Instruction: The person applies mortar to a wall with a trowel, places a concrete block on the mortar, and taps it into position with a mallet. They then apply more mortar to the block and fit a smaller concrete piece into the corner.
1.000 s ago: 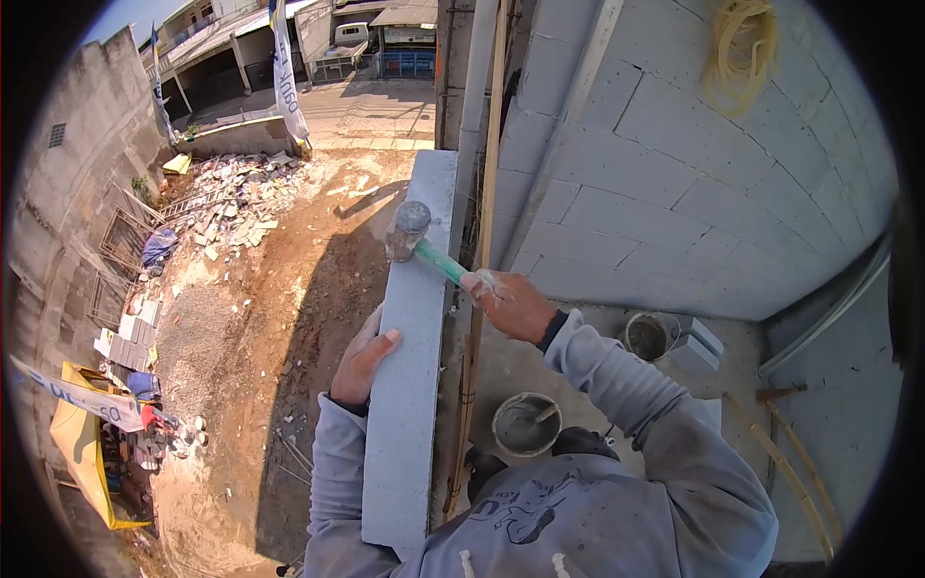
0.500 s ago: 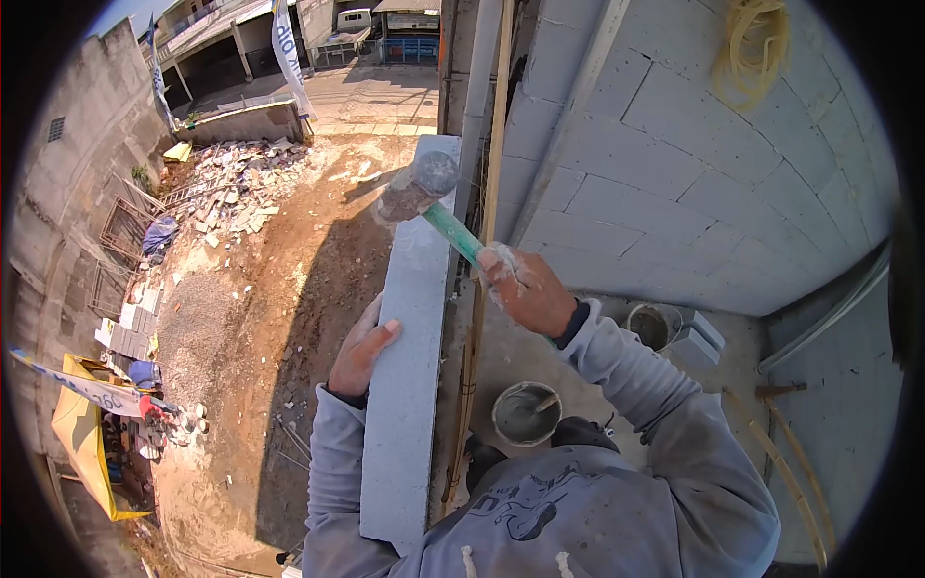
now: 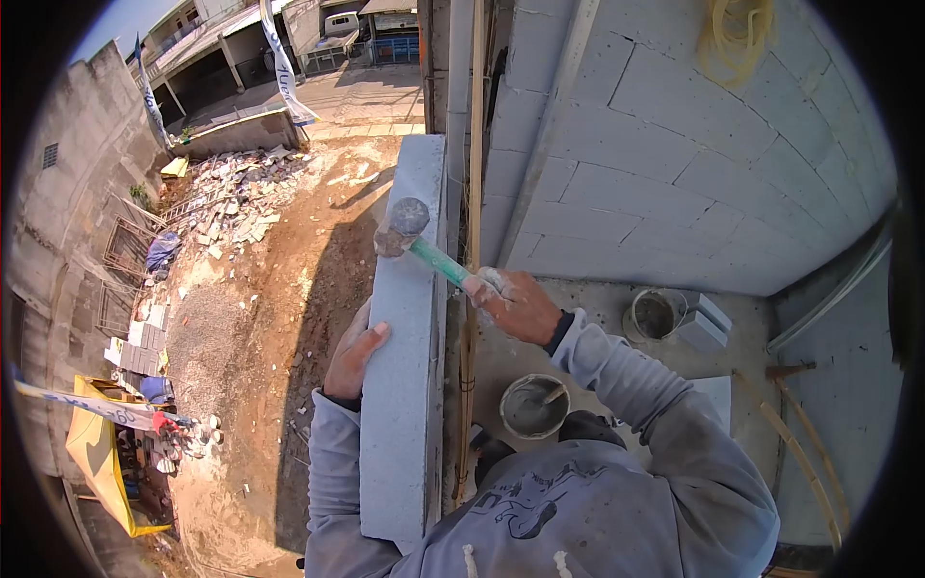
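Note:
A long pale-grey lightweight concrete block (image 3: pixel 400 405) lies along the top of the wall in front of me. My left hand (image 3: pixel 355 356) clasps its outer side, the thumb over the top edge and the other fingers mostly hidden down the outer face. My right hand (image 3: pixel 518 306), smeared with white mortar, is closed round the green handle of a mallet (image 3: pixel 409 218). The mallet's grey head is over the block's top face, overlapping its outer edge, beyond my left hand.
Upright bamboo poles (image 3: pixel 476 144) stand along the wall's inner side. Below are a bucket of mortar (image 3: pixel 535 407) with a tool in it, another bucket (image 3: pixel 651 315) and a cut block (image 3: pixel 705 323). Outside, the ground (image 3: pixel 260 318) drops far below, with rubble (image 3: pixel 231 197).
The mallet and my right hand have come back towards me along the block, the head now lower over its top face. My left hand keeps its place on the block.

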The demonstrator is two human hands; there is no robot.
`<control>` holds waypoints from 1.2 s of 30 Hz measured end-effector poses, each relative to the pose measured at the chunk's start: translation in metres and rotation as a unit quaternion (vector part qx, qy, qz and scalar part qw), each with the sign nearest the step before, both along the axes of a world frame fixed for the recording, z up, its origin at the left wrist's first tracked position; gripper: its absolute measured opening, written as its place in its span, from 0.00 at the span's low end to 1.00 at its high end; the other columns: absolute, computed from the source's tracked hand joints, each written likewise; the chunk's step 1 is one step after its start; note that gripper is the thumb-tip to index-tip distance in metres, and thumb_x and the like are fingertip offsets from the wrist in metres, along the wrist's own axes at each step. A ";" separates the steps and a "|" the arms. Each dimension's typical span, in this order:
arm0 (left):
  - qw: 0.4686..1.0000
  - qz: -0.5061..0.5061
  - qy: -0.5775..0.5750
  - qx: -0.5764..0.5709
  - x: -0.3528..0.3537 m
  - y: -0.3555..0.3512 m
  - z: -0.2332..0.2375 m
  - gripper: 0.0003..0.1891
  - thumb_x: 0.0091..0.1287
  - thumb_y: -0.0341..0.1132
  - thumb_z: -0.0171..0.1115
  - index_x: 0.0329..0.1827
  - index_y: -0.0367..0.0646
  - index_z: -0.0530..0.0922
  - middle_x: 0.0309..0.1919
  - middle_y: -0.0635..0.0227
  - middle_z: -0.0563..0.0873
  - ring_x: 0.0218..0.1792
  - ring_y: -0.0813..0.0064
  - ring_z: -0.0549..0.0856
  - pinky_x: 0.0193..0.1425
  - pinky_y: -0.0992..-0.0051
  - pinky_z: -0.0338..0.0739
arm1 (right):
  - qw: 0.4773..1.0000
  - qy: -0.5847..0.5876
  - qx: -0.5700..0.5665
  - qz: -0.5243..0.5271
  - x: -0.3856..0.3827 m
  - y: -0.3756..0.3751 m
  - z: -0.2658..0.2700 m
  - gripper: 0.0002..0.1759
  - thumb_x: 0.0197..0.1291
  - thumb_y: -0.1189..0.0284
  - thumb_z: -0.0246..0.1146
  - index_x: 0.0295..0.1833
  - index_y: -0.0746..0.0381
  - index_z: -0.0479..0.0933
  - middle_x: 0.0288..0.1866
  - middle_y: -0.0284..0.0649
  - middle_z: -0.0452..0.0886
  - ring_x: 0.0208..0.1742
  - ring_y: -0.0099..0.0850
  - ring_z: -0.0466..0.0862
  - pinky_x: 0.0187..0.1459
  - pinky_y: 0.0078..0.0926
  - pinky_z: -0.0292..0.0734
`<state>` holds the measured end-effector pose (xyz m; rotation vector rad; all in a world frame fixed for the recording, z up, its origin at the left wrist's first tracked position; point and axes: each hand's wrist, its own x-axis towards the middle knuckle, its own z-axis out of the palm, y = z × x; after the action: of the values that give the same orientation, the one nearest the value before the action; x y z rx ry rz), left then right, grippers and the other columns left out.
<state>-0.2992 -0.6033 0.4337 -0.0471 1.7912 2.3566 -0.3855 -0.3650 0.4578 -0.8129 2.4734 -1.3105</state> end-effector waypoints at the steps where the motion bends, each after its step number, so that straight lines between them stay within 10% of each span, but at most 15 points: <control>1: 1.000 -0.001 -0.003 -0.008 0.000 0.001 0.002 0.40 0.58 0.47 0.55 0.68 0.30 0.53 0.59 0.53 0.67 0.57 0.68 0.69 0.62 0.72 0.61 | 1.000 -0.002 -0.002 -0.001 0.002 0.004 0.003 0.31 0.64 0.45 0.46 0.29 0.64 0.71 0.18 0.41 0.69 0.21 0.34 0.70 0.27 0.34 0.66; 9: 1.000 -0.004 -0.002 -0.025 0.001 0.001 -0.002 0.41 0.58 0.50 0.55 0.68 0.31 0.53 0.60 0.53 0.67 0.58 0.67 0.69 0.62 0.71 0.61 | 0.995 0.028 -0.028 -0.087 0.020 0.069 0.000 0.26 0.54 0.49 0.61 0.30 0.66 0.72 0.17 0.40 0.69 0.19 0.31 0.68 0.25 0.30 0.66; 17: 0.998 0.008 -0.012 -0.061 0.002 -0.007 -0.012 0.40 0.59 0.50 0.56 0.67 0.32 0.55 0.58 0.55 0.70 0.55 0.69 0.72 0.58 0.72 0.65 | 0.970 0.026 0.139 -0.198 0.042 0.179 -0.116 0.28 0.53 0.49 0.59 0.30 0.67 0.74 0.23 0.51 0.76 0.25 0.46 0.77 0.30 0.39 0.70; 27: 0.906 0.107 -0.104 -0.397 0.068 -0.029 0.023 0.35 0.65 0.54 0.51 0.63 0.30 0.63 0.58 0.47 0.72 0.61 0.62 0.71 0.64 0.71 0.62 | 0.816 -0.396 0.296 -0.301 0.051 0.303 -0.283 0.17 0.55 0.61 0.63 0.33 0.65 0.72 0.14 0.38 0.70 0.13 0.34 0.73 0.16 0.37 0.67; 30: 0.887 0.243 -0.149 -0.362 0.128 -0.013 0.039 0.33 0.67 0.54 0.50 0.64 0.35 0.64 0.54 0.58 0.77 0.54 0.70 0.76 0.56 0.75 0.68 | 0.795 -0.459 0.327 -0.223 0.029 0.361 -0.366 0.16 0.56 0.64 0.63 0.41 0.66 0.71 0.15 0.37 0.70 0.14 0.34 0.72 0.18 0.35 0.70; 32: 0.839 0.376 -0.185 -0.346 0.172 0.011 0.038 0.30 0.67 0.51 0.51 0.62 0.34 0.68 0.52 0.56 0.78 0.53 0.68 0.77 0.58 0.73 0.67 | 0.777 -0.269 0.539 0.184 0.013 0.390 -0.408 0.14 0.56 0.67 0.61 0.43 0.65 0.73 0.19 0.38 0.74 0.20 0.35 0.76 0.24 0.36 0.73; 34: 0.761 0.495 -0.170 -0.383 0.221 0.043 0.028 0.28 0.66 0.49 0.54 0.60 0.33 0.69 0.52 0.55 0.78 0.52 0.69 0.78 0.57 0.75 0.68 | 0.579 0.013 0.610 0.541 -0.019 0.426 -0.463 0.12 0.57 0.69 0.59 0.45 0.64 0.75 0.22 0.38 0.78 0.26 0.35 0.81 0.30 0.36 0.76; 35: 0.683 0.506 -0.218 -0.479 0.235 0.072 0.041 0.27 0.66 0.46 0.56 0.58 0.31 0.71 0.51 0.54 0.79 0.52 0.69 0.78 0.57 0.74 0.69 | 0.566 0.035 0.601 0.564 -0.022 0.483 -0.539 0.12 0.57 0.69 0.59 0.45 0.64 0.75 0.22 0.38 0.78 0.26 0.35 0.81 0.30 0.36 0.76; 36: 0.631 0.541 -0.227 -0.507 0.240 0.108 0.054 0.27 0.65 0.46 0.56 0.58 0.31 0.71 0.51 0.52 0.79 0.53 0.67 0.78 0.58 0.73 0.69 | 0.724 -0.255 0.595 0.237 -0.035 0.492 -0.604 0.12 0.58 0.69 0.57 0.44 0.65 0.76 0.29 0.41 0.81 0.30 0.35 0.83 0.34 0.38 0.77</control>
<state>-0.0595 -0.4954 0.4880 -2.1046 2.8205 0.8985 -0.4200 0.1273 -0.1463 -0.5154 1.8370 0.3156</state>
